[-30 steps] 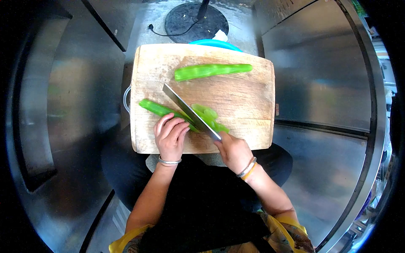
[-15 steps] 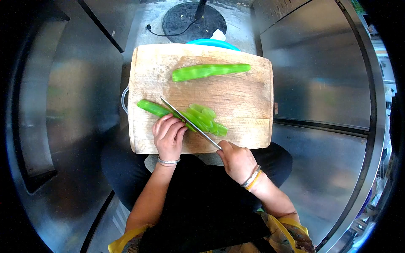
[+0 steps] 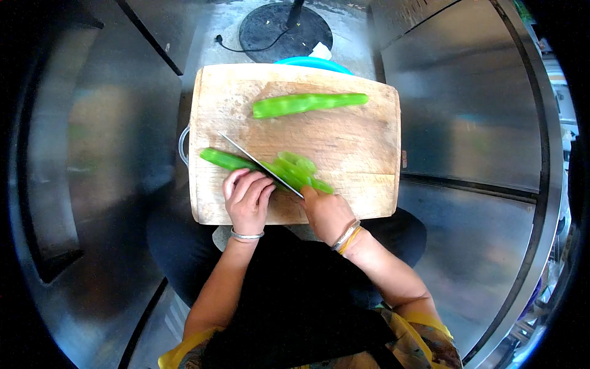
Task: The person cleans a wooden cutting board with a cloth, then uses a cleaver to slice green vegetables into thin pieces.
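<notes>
A peeled green celtuce stem [image 3: 222,159] lies slanted near the left edge of the wooden cutting board [image 3: 362,147]. My left hand [image 3: 247,206] presses on its right part with curled fingers. My right hand [image 3: 330,216] grips a kitchen knife [image 3: 243,150], its handle hidden in my fist. The blade, seen nearly edge-on, crosses the stem just right of my left fingertips and points to the upper left. Overlapping green slices [image 3: 296,167] lie right of the blade, close to my right knuckles. A second, whole celtuce stem [image 3: 310,104] rests across the far side of the board.
The board sits above my lap, between steel cabinets on the left [image 3: 123,123] and right [image 3: 461,104]. Beyond it show a blue basin rim [image 3: 316,63] and a round black stand base [image 3: 261,27] with a cord. A metal handle [image 3: 183,146] sticks out at the left.
My right hand and the knife have slid to the left and slightly up, so the blade tip reaches further past the stem. My left hand stays on the celtuce.
</notes>
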`<state>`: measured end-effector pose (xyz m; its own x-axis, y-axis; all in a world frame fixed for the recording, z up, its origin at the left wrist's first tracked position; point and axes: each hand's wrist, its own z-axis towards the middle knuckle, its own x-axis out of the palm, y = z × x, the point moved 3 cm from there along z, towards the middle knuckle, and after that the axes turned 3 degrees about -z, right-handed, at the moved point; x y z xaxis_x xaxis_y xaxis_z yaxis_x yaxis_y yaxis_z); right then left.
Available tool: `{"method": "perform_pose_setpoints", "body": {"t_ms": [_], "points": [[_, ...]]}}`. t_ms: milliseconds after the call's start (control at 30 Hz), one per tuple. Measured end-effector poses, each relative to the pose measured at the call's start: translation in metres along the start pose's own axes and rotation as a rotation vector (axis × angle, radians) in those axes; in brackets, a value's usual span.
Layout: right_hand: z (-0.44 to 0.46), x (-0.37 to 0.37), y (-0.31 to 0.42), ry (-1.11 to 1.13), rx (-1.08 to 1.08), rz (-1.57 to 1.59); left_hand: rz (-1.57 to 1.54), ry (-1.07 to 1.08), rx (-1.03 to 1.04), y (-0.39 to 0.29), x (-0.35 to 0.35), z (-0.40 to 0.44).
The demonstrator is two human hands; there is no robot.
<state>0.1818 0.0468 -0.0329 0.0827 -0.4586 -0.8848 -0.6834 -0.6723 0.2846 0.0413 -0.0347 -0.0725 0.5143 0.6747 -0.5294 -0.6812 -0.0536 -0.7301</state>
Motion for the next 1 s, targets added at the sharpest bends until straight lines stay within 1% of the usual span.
{"method": "perform_pose_setpoints", "body": {"t_ms": [100,167,267,467,600,800,867,1000], "points": [[0.000,0.001,-0.003,0.027,0.013,0.017,0.005,0.014,-0.010,0.002,-0.004,0.001],[-0.006,-0.001,-0.008,-0.105,-0.061,0.147,-0.014,0.017,-0.017,0.003,-0.005,0.000],[-0.018,-0.010,-0.005,-0.136,-0.036,0.228,-0.006,0.016,-0.005,0.006,-0.006,0.000],[-0.036,-0.029,0.005,-0.090,-0.003,0.209,-0.015,-0.002,0.007,0.006,-0.005,0.001],[-0.039,-0.030,0.005,-0.113,-0.062,0.130,-0.029,-0.003,-0.005,0.006,-0.006,0.002],[-0.037,-0.030,0.004,-0.030,-0.025,0.137,-0.029,-0.021,0.002,0.005,-0.005,0.003],[-0.036,-0.029,0.004,-0.005,-0.038,0.097,-0.029,-0.025,0.003,0.006,-0.005,0.003],[-0.027,-0.022,0.003,-0.009,-0.017,0.124,-0.034,-0.030,0.002,0.006,-0.005,0.004]]}}
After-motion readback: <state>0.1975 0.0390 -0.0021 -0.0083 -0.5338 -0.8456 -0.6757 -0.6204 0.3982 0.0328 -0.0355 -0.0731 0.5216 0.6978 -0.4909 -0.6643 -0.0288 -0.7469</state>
